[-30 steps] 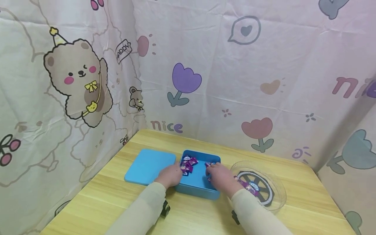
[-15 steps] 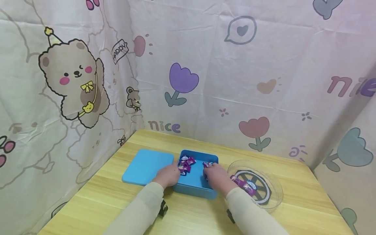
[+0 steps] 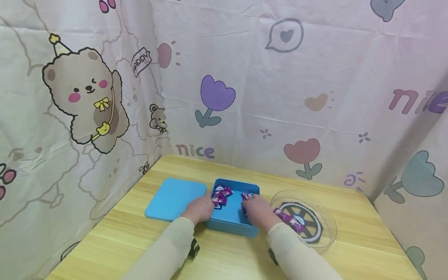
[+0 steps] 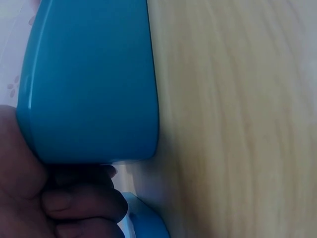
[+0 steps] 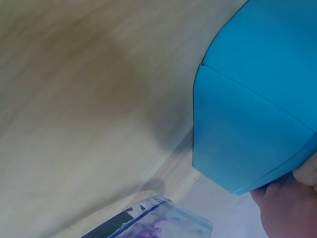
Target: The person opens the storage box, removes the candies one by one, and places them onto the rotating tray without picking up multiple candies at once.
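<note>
A blue rectangular box (image 3: 232, 228) stands uncovered on the table, with purple-wrapped candies (image 3: 219, 197) heaped along its left inside and more candies (image 3: 247, 195) along its right. My left hand (image 3: 200, 209) grips the box's left wall; in the left wrist view the thumb lies at the rim and curled fingers (image 4: 84, 201) are under the outer side. Over the right wall reaches my right hand (image 3: 258, 211), its fingertips down inside among the right-hand candies. Whether they pinch a candy is hidden. The right wrist view shows that hand (image 5: 290, 206) against the box's rim.
The blue lid (image 3: 175, 199) lies flat left of the box. To the right stands a clear round plastic container (image 3: 330, 227) with a few purple candies (image 3: 297, 224) over a dark spoked pattern. A patterned cloth (image 3: 245, 77) hangs behind the wooden table (image 3: 367, 241).
The head view has shifted slightly, so everything sits a little further left. My right fingers have moved slightly inside the box, and the candies there show more. The left hand keeps its hold.
</note>
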A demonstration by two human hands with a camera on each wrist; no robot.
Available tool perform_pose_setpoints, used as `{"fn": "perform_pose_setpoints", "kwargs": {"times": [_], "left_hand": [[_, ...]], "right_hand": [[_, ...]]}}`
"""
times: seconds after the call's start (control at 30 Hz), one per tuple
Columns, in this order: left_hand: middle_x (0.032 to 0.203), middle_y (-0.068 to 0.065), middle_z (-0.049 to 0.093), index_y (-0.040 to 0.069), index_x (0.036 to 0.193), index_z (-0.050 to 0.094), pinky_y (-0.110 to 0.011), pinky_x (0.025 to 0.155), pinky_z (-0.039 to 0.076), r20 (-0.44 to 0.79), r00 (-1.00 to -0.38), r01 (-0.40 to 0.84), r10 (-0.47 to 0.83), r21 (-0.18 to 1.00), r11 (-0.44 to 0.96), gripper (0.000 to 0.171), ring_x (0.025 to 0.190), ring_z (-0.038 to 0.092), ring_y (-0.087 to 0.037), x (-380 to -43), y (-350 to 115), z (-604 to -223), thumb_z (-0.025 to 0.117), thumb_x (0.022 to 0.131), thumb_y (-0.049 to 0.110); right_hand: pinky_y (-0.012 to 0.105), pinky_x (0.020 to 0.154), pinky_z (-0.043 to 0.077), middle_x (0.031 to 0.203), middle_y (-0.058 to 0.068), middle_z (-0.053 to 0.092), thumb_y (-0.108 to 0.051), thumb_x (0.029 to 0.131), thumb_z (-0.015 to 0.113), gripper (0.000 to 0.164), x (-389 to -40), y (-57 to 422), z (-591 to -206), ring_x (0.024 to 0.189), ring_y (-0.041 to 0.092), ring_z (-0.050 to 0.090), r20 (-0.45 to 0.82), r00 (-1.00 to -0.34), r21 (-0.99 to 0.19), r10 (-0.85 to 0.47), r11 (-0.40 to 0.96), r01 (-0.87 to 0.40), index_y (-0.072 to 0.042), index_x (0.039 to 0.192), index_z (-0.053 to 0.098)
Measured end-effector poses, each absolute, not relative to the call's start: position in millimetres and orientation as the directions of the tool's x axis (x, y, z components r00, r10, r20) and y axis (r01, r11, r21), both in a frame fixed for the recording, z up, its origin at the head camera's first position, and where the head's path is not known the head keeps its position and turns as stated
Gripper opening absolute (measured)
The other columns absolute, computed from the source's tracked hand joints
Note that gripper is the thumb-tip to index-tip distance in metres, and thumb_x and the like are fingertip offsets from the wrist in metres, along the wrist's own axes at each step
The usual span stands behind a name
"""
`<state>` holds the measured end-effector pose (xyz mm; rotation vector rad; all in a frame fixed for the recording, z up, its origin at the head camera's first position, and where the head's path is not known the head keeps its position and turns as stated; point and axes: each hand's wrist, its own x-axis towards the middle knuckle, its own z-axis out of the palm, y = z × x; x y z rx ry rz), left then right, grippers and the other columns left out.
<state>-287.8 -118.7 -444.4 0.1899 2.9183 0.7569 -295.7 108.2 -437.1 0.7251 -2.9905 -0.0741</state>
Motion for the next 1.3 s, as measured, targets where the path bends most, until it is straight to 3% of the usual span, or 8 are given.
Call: {"fn": "perform_pose_setpoints", "kwargs": {"times": [0.23, 0.67, 0.93, 1.1, 1.3], "left_hand": [[0.139, -0.026, 0.056, -0.011, 0.147, 0.038, -0.058, 0.1, 0.046, -0.082, -0.982, 0.108, 0.167, 0.483, 0.869, 0.051, 0.121, 0.058, -0.039, -288.4, -119.3, -444.1, 0.04, 0.105, 0.017], [0.128, -0.024, 0.063, -0.011, 0.146, 0.039, -0.055, 0.091, 0.052, -0.074, -0.983, 0.117, 0.167, 0.45, 0.885, 0.05, 0.098, 0.062, -0.029, -292.6, -117.1, -446.6, 0.042, 0.105, 0.018], [0.135, -0.026, 0.059, -0.012, 0.15, 0.034, -0.056, 0.096, 0.05, -0.084, -0.984, 0.105, 0.158, 0.445, 0.89, 0.054, 0.114, 0.062, -0.035, -293.1, -117.8, -445.4, 0.039, 0.106, 0.019], [0.134, -0.026, 0.06, -0.012, 0.149, 0.035, -0.055, 0.094, 0.051, -0.091, -0.983, 0.103, 0.158, 0.438, 0.893, 0.054, 0.106, 0.063, -0.031, -292.3, -117.5, -444.7, 0.041, 0.105, 0.019], [0.133, -0.025, 0.06, -0.013, 0.148, 0.036, -0.054, 0.095, 0.051, -0.091, -0.982, 0.11, 0.164, 0.43, 0.896, 0.053, 0.102, 0.062, -0.029, -292.2, -119.2, -445.2, 0.042, 0.105, 0.019]], "right_hand": [[0.035, 0.078, 0.053, 0.084, -0.002, 0.065, -0.016, 0.092, 0.076, 0.01, -294.5, 109.5, -436.5, 0.083, 0.019, 0.052, 0.061, -0.883, 0.053, -0.466, 0.885, -0.463, -0.018, 0.102, 0.075], [0.038, 0.085, 0.054, 0.094, -0.004, 0.066, -0.015, 0.093, 0.072, 0.013, -301.0, 119.3, -434.8, 0.09, 0.018, 0.055, 0.116, -0.883, -0.15, -0.455, 0.871, -0.469, -0.02, 0.106, 0.071], [0.038, 0.086, 0.056, 0.101, -0.005, 0.064, -0.008, 0.092, 0.072, 0.025, -295.3, 124.3, -418.4, 0.092, 0.015, 0.06, 0.171, -0.866, -0.319, -0.47, 0.805, -0.5, -0.015, 0.115, 0.068], [0.032, 0.077, 0.054, 0.097, -0.007, 0.061, -0.003, 0.09, 0.068, 0.029, -295.8, 134.5, -409.9, 0.084, 0.012, 0.057, 0.191, -0.883, -0.354, -0.429, 0.809, -0.469, -0.016, 0.115, 0.066], [0.035, 0.079, 0.054, 0.097, -0.006, 0.061, -0.005, 0.09, 0.069, 0.026, -301.0, 154.1, -404.6, 0.085, 0.014, 0.056, 0.203, -0.91, -0.354, -0.361, 0.84, -0.412, -0.015, 0.114, 0.067]]}}
